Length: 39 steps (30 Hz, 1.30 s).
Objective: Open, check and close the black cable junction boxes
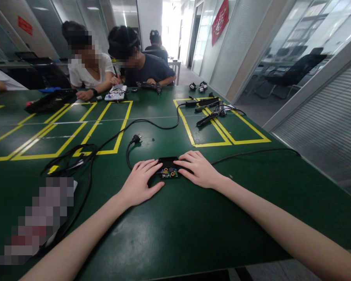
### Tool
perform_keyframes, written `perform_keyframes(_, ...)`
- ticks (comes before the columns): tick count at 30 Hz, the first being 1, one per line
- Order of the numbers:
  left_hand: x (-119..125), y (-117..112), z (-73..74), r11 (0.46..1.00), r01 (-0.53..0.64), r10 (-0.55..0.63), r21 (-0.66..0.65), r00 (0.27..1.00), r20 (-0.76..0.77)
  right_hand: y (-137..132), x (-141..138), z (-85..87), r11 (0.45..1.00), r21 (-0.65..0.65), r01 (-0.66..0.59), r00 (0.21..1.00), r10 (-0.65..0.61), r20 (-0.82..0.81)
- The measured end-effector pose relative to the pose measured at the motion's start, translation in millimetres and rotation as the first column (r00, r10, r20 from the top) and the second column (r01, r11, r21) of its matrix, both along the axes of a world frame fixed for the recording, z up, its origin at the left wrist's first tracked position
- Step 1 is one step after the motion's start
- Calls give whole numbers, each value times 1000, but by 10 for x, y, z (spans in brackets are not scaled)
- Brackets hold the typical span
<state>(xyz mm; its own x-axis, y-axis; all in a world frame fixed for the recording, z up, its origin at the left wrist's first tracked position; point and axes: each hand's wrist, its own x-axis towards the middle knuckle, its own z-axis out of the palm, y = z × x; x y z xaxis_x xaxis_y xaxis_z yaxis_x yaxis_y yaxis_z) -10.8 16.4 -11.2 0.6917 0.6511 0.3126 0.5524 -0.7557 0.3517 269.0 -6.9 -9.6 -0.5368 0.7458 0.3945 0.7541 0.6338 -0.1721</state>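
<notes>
A small black open device (pixel 169 167) with colourful parts on its front edge lies on the green table (pixel 175 226) right in front of me. My left hand (pixel 140 181) rests flat at its left side, fingers stretched toward it and touching its edge. My right hand (pixel 196 168) lies flat at its right side, fingers spread and touching the case. Neither hand grips anything. A black power cable with a plug (pixel 135 138) curls just beyond the device.
Yellow tape marks boxes on the table. Black tools and a soldering iron (pixel 207 119) lie at the right rear. A tangle of black cables (pixel 73 158) sits to the left. Other people sit at the far side, one with a white board (pixel 116 95), near a black tray (pixel 51 100).
</notes>
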Motion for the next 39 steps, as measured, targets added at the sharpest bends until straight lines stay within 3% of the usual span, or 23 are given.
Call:
perform_keyframes(6,-23,8,-25,999,37,-40,39,995,88,7,-74,-40,995,-97,32,972,-54,-230)
perform_keyframes(10,-38,4,-48,997,55,-60,47,991,120,17,-114,-60,979,-203,24,875,-119,-469)
perform_keyframes(14,-36,-4,-56,998,60,-64,35,988,137,20,-133,-66,965,-263,16,793,-173,-584)
perform_keyframes(18,-39,-7,-60,998,62,-61,4,986,154,18,-170,-87,918,-395,-41,660,-272,-700)
perform_keyframes(22,-54,-4,-65,999,46,-42,-22,986,161,20,-185,-104,864,-496,-87,569,-366,-737)
perform_keyframes(29,-70,-1,-71,999,27,-21,-32,982,189,43,-165,-131,821,-551,-151,522,-407,-749)
perform_keyframes(39,-67,-10,-52,1000,13,-10,-15,978,209,38,-172,-127,827,-537,-170,481,-406,-777)
